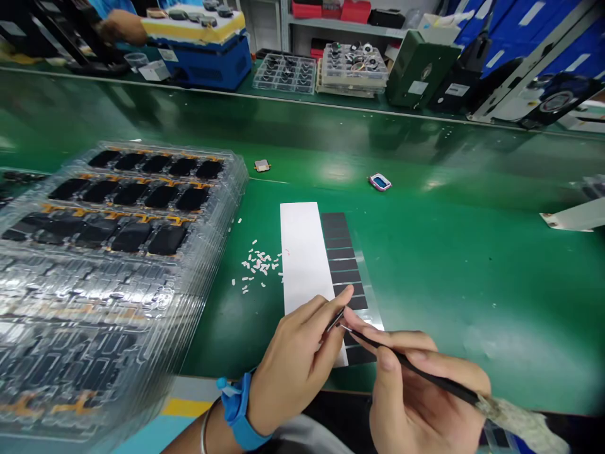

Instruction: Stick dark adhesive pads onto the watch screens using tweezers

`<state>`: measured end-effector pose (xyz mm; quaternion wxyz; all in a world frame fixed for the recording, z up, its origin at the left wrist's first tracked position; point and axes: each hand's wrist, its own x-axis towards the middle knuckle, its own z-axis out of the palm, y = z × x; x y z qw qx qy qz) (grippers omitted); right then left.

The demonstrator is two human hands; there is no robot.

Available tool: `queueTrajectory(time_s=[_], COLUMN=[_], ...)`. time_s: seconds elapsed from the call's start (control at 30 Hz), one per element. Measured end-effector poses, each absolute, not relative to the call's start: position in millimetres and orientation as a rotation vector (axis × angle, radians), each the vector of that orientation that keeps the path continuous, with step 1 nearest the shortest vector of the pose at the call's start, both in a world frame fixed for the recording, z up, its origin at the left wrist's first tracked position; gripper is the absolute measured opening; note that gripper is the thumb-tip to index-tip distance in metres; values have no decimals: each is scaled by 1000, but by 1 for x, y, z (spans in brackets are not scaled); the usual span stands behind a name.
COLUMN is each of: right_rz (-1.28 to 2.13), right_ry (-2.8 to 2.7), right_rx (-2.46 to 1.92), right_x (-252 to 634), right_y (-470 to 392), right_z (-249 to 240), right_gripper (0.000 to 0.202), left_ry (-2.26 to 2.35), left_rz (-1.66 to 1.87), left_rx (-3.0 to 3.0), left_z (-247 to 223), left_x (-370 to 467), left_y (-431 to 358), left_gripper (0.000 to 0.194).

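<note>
My left hand [300, 350], with a blue band at the wrist, is closed in a pinch on a small dark flat part [334, 320], mostly hidden by the fingers. In my right hand [428, 384] is a pair of black tweezers [416, 369], its rear end wrapped in pale material. The tweezer tips meet the edge of the dark part between my hands. Beneath the hands lie a white paper strip [305, 252] and a clear sheet with a column of black rectangular pieces [343, 255]. Small white scraps [259, 261] are scattered left of the paper.
Stacked clear trays [222, 208] holding black screens with orange flex cables fill the left side. Two small square parts, one grey-faced [261, 165] and one blue-centred [380, 182], lie farther back. Behind, a shelf carries a blue box [208, 63], parts trays [286, 72] and a co-worker's hand [123, 27].
</note>
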<state>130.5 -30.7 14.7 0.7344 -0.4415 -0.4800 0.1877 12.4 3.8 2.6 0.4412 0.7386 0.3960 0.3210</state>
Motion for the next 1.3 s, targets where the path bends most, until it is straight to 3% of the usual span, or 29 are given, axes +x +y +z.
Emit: queueTrajectory(time_s=[0.17,0.47,1.3], right_rz=[390,372,362], right_ry=[-1153,-1114,-1147], right_rx=[-974,-1115,-1080], right_x=[132,131,133], right_y=[-29,-32,-34], right_z=[5,2,-3], right_gripper=[41,30,32], left_ry=[963,954,938], left_rz=[776,774,774], left_rx=[1791,1752,1760], left_z=[1,2,-1], left_x=[11,10,10], left_y=[5,4,4], left_gripper=[48,48,50])
